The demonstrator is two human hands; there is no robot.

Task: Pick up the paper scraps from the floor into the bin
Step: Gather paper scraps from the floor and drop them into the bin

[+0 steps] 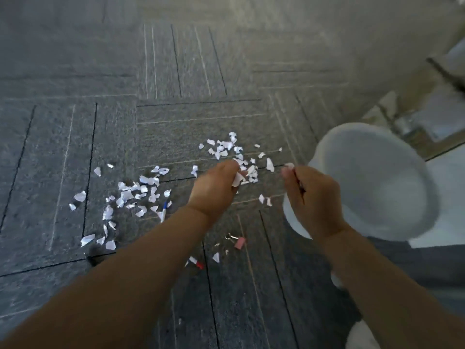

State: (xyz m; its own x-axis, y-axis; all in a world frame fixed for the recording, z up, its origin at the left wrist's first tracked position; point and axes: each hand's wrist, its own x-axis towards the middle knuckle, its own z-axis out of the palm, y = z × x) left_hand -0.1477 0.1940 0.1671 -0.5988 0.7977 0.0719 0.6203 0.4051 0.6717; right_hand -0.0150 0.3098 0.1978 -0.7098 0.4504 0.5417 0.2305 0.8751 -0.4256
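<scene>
Mid-job, picking up scraps (130, 195) spread over the floor (63, 147), left and far. Pinching some in left hand (216, 190), one in right hand (312, 200). Next, drop both in bin (390, 172) on right

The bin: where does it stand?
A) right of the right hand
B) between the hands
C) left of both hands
A: the white bin sits at the right, just beyond the right hand, which pinches a scrap.
</scene>
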